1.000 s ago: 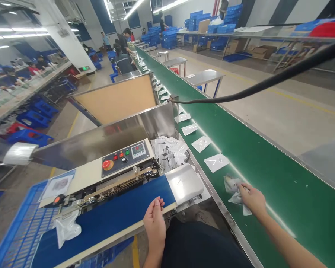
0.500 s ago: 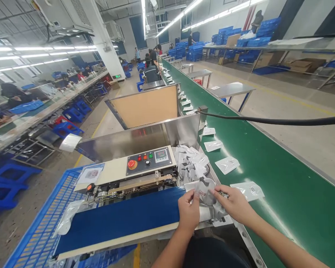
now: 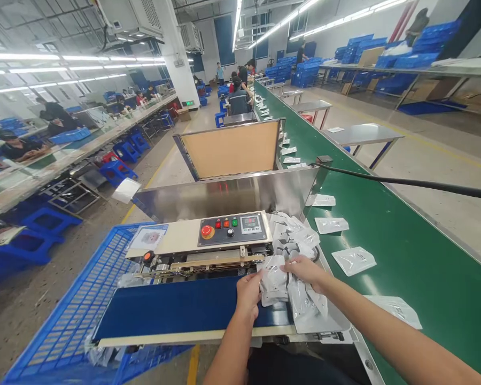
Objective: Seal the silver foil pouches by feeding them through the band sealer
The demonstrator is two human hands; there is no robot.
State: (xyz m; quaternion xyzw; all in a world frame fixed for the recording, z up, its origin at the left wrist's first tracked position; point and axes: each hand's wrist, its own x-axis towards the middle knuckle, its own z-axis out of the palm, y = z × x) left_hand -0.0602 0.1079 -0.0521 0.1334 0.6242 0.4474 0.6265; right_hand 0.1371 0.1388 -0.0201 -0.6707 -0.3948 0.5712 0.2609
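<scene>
Head view: both hands hold a clear plastic pouch (image 3: 273, 279) at the right end of the blue belt (image 3: 176, 310).

Left hand (image 3: 248, 293) pinches the pouch's left edge; right hand (image 3: 308, 270) grips its top right. More pouches (image 3: 307, 310) lie just under the right hand, a pile (image 3: 294, 235) beyond it, the control panel (image 3: 234, 229) past the left hand.

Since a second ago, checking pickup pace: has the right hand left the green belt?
Yes. The right hand moved left off the green belt, onto a pouch beside the sealer's control panel.

Glossy plastic pouch (image 3: 273, 280), brushed-metal hopper (image 3: 224, 198)
</scene>
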